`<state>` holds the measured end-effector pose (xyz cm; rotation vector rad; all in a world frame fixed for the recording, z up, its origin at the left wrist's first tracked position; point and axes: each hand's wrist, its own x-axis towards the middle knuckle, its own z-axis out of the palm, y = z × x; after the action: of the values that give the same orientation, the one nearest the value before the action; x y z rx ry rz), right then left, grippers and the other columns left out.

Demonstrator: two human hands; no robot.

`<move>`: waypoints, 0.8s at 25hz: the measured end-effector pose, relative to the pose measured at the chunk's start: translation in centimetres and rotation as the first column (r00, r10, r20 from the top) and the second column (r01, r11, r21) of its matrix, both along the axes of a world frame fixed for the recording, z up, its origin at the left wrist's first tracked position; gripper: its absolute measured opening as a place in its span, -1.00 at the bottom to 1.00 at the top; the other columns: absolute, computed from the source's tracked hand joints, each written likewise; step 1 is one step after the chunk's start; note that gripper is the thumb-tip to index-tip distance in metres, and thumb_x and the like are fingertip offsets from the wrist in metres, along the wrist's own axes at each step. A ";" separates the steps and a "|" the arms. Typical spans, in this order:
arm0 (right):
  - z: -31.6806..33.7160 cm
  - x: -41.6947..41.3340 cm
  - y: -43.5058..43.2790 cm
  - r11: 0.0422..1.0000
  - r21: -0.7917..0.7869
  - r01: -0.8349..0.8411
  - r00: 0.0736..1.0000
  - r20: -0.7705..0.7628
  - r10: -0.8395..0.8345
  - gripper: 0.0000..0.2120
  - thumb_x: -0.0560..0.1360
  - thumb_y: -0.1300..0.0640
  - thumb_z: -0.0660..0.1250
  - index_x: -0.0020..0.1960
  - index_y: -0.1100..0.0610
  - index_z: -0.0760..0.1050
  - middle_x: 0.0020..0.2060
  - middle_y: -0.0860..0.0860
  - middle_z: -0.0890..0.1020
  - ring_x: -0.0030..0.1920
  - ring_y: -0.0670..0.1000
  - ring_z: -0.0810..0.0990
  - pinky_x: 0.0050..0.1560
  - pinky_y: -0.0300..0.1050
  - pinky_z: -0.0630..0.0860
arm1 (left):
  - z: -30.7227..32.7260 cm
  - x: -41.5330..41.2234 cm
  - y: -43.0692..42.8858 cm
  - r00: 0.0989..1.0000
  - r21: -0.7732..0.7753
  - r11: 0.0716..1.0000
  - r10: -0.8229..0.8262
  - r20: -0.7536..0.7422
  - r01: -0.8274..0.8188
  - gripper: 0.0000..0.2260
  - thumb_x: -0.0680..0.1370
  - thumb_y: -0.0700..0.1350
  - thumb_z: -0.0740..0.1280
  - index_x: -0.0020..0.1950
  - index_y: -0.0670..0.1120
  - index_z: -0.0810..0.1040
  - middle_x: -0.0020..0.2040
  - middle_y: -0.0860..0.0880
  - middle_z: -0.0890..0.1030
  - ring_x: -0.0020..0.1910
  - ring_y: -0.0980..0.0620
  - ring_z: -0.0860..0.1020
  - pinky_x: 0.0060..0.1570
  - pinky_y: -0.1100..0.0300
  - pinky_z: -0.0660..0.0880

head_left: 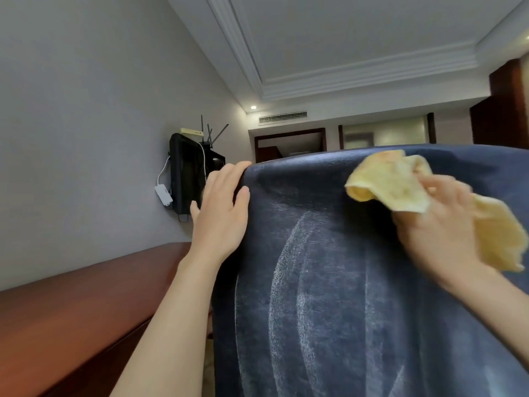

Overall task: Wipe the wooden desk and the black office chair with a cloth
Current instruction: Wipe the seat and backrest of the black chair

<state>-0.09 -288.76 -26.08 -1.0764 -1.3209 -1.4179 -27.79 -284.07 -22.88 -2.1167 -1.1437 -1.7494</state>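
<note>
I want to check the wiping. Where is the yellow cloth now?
In the head view, the cloth is at the right, held by the right hand against the upper part of the chair back, near its top edge.

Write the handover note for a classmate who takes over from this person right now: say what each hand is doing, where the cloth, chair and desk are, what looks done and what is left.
Left hand: fingers straight, resting on the top left edge of the black office chair, steadying the backrest.
Right hand: grips the yellow cloth, bunched against the upper right of the backrest; the hand is blurred.
Wooden desk: to the left, beside the chair.
Done: curved streaks show across the backrest, so wiping there looks under way.
Left: finish the backrest; the seat is out of view. Whether the desk has been wiped cannot be told.
</note>
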 end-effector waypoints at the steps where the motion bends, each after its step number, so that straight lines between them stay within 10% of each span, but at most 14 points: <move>1: -0.2 2.1 -0.8 0.998 -0.056 0.004 0.992 -0.127 -0.011 -0.78 0.35 0.35 0.25 -0.03 0.33 0.54 -0.21 0.34 0.56 -0.18 0.31 0.43 -0.24 0.10 0.27 | 0.1 0.3 -0.3 1.000 0.019 1.000 -0.005 -0.024 0.006 -0.65 0.62 -0.11 0.08 0.34 0.24 0.29 0.19 0.26 0.35 0.24 0.31 0.23 0.31 -0.34 0.18; 6: -1.4 10.2 -0.9 0.985 -0.133 -0.111 0.803 -0.596 0.010 -0.65 0.53 0.27 0.10 0.29 0.13 0.41 0.06 0.32 0.50 0.06 0.39 0.44 0.06 0.30 0.40 | 0.3 1.2 -1.2 0.992 0.087 0.996 0.009 -0.129 0.002 -0.63 0.61 -0.18 0.12 0.41 0.08 0.31 0.17 0.15 0.40 0.23 0.11 0.29 0.24 -0.20 0.31; 11: -0.1 8.4 -0.6 0.931 0.144 -0.335 0.477 -0.826 0.299 -0.56 0.55 0.35 0.06 0.38 0.12 0.38 0.35 0.17 0.42 0.36 0.21 0.31 0.39 -0.01 0.10 | 0.4 2.1 -2.0 0.986 0.073 0.997 0.039 -0.162 -0.028 -0.57 0.61 -0.18 0.13 0.47 0.07 0.26 0.26 0.14 0.37 0.27 0.13 0.24 0.27 -0.19 0.29; 20: 2.5 -9.0 0.1 0.899 0.148 -0.413 0.861 -0.260 0.438 -0.59 0.35 0.36 0.25 0.10 0.07 0.64 0.05 0.10 0.64 0.04 0.25 0.48 0.04 0.02 0.37 | 1.2 2.9 -3.9 0.952 0.063 0.996 0.082 -0.294 -0.067 -0.53 0.57 -0.24 0.14 0.47 0.01 0.24 0.26 0.08 0.36 0.24 0.05 0.26 0.26 -0.16 0.30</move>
<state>-9.11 -288.62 -23.59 -0.8273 -1.1807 -0.9385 -24.86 -287.96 -21.70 -2.1797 -1.0663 -1.3545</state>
